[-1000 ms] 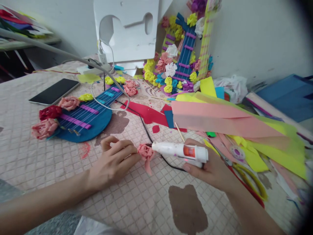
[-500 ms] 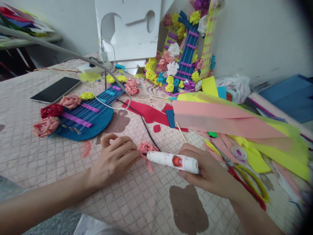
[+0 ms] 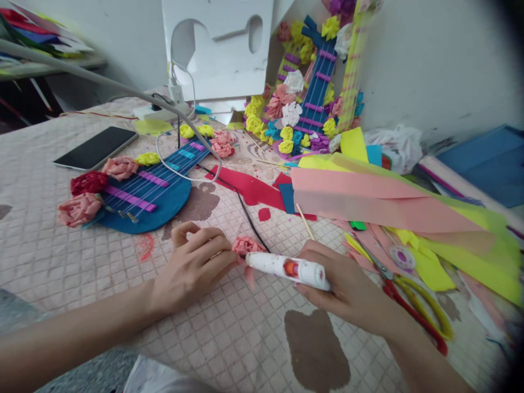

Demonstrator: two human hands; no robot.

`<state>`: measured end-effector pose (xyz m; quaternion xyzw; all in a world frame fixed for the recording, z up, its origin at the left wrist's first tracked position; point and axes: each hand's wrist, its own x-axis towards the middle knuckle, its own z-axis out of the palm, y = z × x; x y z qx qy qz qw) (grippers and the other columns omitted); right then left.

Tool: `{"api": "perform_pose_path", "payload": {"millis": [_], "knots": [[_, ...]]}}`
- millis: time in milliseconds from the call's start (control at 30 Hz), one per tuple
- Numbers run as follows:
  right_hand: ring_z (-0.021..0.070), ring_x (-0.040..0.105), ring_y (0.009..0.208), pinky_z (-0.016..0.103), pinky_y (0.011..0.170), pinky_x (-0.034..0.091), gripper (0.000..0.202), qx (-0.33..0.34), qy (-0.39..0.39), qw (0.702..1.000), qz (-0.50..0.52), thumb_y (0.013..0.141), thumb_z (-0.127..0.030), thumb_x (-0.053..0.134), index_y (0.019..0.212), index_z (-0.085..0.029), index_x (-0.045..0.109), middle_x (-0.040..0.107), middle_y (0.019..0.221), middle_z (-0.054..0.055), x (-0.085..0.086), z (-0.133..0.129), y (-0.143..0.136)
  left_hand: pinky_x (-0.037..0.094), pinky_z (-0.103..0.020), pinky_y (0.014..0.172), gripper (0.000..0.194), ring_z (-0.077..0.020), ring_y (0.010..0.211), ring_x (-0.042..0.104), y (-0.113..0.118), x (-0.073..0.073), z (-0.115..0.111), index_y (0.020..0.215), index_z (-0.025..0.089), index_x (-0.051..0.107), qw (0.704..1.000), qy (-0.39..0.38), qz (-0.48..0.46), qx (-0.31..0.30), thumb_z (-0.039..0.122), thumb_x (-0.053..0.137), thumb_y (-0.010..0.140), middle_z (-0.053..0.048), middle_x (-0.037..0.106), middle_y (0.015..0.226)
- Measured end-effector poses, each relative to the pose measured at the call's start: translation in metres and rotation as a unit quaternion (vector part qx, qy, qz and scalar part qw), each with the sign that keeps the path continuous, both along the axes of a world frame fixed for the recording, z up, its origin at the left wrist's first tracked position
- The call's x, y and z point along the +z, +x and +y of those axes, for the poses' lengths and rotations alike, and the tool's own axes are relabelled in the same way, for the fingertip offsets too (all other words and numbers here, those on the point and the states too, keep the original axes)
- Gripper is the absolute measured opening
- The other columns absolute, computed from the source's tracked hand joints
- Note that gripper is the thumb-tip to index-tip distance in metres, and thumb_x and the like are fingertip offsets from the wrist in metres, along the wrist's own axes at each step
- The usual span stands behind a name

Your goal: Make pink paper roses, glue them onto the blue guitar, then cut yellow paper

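My right hand point(image 3: 344, 284) is wrapped round a white glue gun point(image 3: 282, 267) with an orange part showing in its side. The gun's dark nozzle points left, against a pink crepe paper flower point(image 3: 248, 246). From the other side, the fingertips of my left hand point(image 3: 200, 256) pinch that flower at its edge, and a pink strip hangs below it. Further back on the left lies a blue ukulele-shaped craft point(image 3: 149, 204) with purple and light-blue bars, strings, and pink, red and yellow paper flowers along its edge.
Red-and-yellow scissors point(image 3: 413, 305) lie right of my right hand, by pink and yellow paper sheets point(image 3: 368, 191). A black cord point(image 3: 249, 218) runs behind the flower. A phone point(image 3: 96, 147) and a power strip point(image 3: 159, 112) are at the back left. Flowered instruments point(image 3: 313, 98) lean on the wall.
The glue gun has tilted and shifted slightly in my right hand, its rear end moving a little left. My left hand stays at the flower. The whole view has shifted slightly.
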<state>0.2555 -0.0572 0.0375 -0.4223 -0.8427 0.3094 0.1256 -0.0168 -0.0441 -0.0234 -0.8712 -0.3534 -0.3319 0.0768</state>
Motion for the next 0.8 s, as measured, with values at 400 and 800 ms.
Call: {"api": "perform_pose_path", "payload": {"millis": [400, 800], "knots": [[0.0117, 0.05, 0.067, 0.024, 0.056, 0.037, 0.009, -0.01, 0.002, 1.0, -0.023, 0.089, -0.026, 0.053, 0.083, -0.022, 0.047, 0.049, 0.081, -0.002, -0.0003, -0.0006, -0.0028, 0.03, -0.038, 0.085, 0.008, -0.0172, 0.089, 0.056, 0.0011, -0.0015, 0.0011, 0.086, 0.023, 0.064, 1.0, -0.012, -0.005, -0.005, 0.02, 0.057, 0.089, 0.001, 0.068, 0.082], [0.0113, 0.047, 0.066, 0.024, 0.056, 0.034, 0.016, -0.017, 0.01, 0.999, -0.028, 0.089, -0.027, 0.054, 0.08, -0.021, 0.043, 0.046, 0.08, -0.002, -0.0019, -0.0017, -0.0022, 0.027, -0.039, 0.085, 0.006, -0.0184, 0.089, 0.055, 0.0024, 0.0008, 0.0013, 0.086, 0.023, 0.064, 0.999, -0.036, -0.02, -0.004, 0.022, 0.058, 0.089, 0.001, 0.067, 0.082]]}}
